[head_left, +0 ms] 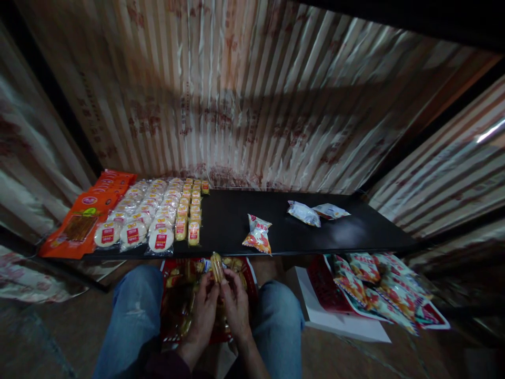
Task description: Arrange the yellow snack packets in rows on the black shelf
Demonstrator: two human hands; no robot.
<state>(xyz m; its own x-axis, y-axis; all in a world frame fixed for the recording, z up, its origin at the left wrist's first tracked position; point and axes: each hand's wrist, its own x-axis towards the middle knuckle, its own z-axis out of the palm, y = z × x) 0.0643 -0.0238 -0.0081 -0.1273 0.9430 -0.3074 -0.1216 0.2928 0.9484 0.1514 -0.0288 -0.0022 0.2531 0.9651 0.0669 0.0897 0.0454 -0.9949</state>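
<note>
Between my knees, my left hand [205,304] and my right hand [235,302] come together on a small wrapped snack cake [216,267], yellowish and oblong in clear film. Both hands' fingers are closed round its lower end, and its top points toward the shelf. Just beneath them is a red box [252,279] with more of these wrapped cakes. On the black shelf [229,216] ahead, similar small cakes [193,231] stand in two rows, beside rows of round white packaged crackers [161,239].
Orange snack bags [81,226] overlap at the shelf's left end. One patterned packet [258,234] lies mid-shelf, with white packets [304,213] farther right. A box of similar packets [390,284] stands lower right by a white carton [315,305]. Black posts frame the shelf.
</note>
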